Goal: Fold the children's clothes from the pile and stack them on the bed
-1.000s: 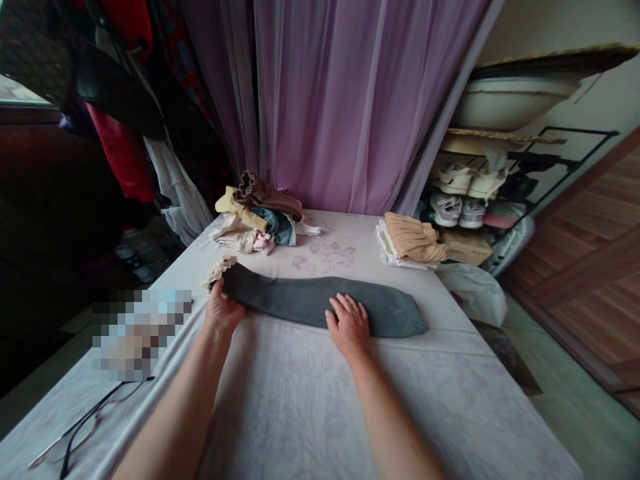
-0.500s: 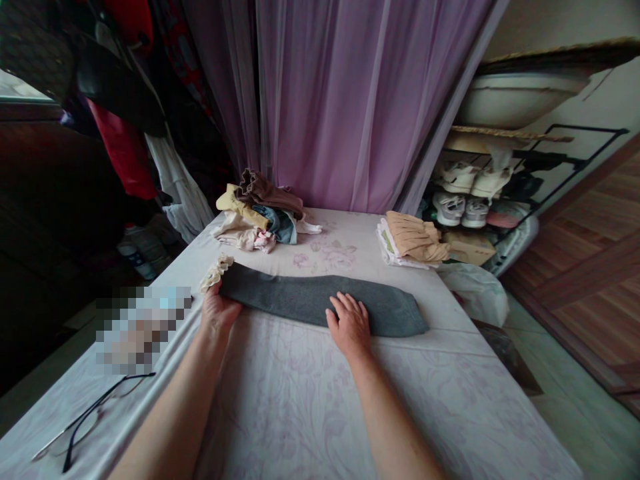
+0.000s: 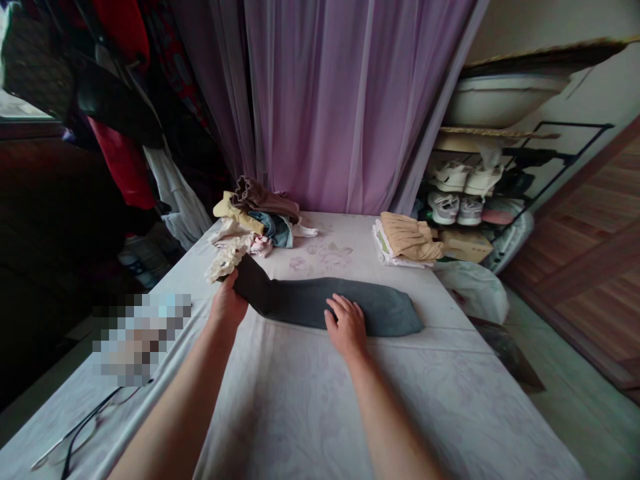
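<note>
A dark grey folded garment (image 3: 300, 300), long and narrow, lies across the cloth-covered table (image 3: 300, 393). Its left end carries a cream ruffled trim (image 3: 225, 262). My left hand (image 3: 229, 305) grips that end and holds it raised, so the cloth bends upward near the left third. My right hand (image 3: 347, 325) rests flat on the middle of the garment, fingers slightly apart. Whether the garment is trousers or something else cannot be made out.
A loose heap of clothes (image 3: 265, 217) sits at the table's back left. Folded clothes (image 3: 405, 239) are stacked at the back right. Eyeglasses (image 3: 83, 427) and a blurred-out item (image 3: 143, 340) lie along the left edge. A shoe rack (image 3: 565, 157) stands beyond the right side.
My left hand has lifted the ruffled end of the garment up and slightly to the right, bending it. My right hand stays on the cloth.
</note>
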A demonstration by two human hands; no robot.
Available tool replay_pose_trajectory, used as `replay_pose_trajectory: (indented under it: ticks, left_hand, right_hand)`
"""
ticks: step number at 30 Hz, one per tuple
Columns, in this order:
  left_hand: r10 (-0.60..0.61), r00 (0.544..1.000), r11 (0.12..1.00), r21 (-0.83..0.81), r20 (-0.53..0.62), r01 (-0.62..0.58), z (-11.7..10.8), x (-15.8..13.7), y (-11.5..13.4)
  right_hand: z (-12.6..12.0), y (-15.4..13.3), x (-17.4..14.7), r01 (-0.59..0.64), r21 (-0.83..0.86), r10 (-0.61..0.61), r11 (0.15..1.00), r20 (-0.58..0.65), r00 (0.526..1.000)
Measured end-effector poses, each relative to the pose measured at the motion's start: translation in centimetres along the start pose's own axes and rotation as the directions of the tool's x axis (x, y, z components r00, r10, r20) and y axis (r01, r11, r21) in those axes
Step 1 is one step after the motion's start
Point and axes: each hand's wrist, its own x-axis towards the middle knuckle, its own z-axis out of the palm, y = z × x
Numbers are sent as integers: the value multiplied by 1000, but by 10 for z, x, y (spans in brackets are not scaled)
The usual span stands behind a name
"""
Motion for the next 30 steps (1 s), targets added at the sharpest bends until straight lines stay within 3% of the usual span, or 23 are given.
replay_pose_trajectory:
  ticks: [5, 9, 14, 18, 22, 24, 26, 30]
  left_hand:
    - [66, 968, 981, 164, 240, -108, 34, -22, -26]
    - [122, 925, 878, 396, 359, -270, 50, -36, -60]
    - [109, 819, 587, 628, 564, -511, 62, -56, -101]
    - [79, 710, 284, 667, 700, -689, 67, -71, -123]
    - [-28, 676, -5, 676, 737, -737, 69, -87, -137]
    - [-107, 656, -116, 646, 747, -754, 71, -96, -141]
    - [-183, 630, -201, 598, 755, -776, 74, -104, -144]
    - [-311, 549, -306, 466, 775, -830, 79, -114, -144]
  right_hand:
    - [-13, 13, 11, -110, 280, 112, 954, 9, 994]
    - [-30, 27, 22, -297, 514, 280, 805, 113, 953]
    - [-46, 30, 31, -490, 725, 398, 484, 316, 861]
    - [-59, 23, 36, -551, 776, 427, 308, 405, 808]
    - [-72, 23, 42, -608, 784, 415, 125, 516, 750]
    - [-78, 26, 44, -628, 771, 411, 99, 543, 732]
    - [-82, 30, 46, -634, 763, 415, 127, 540, 733]
    - [-84, 34, 47, -570, 802, 426, 179, 459, 779]
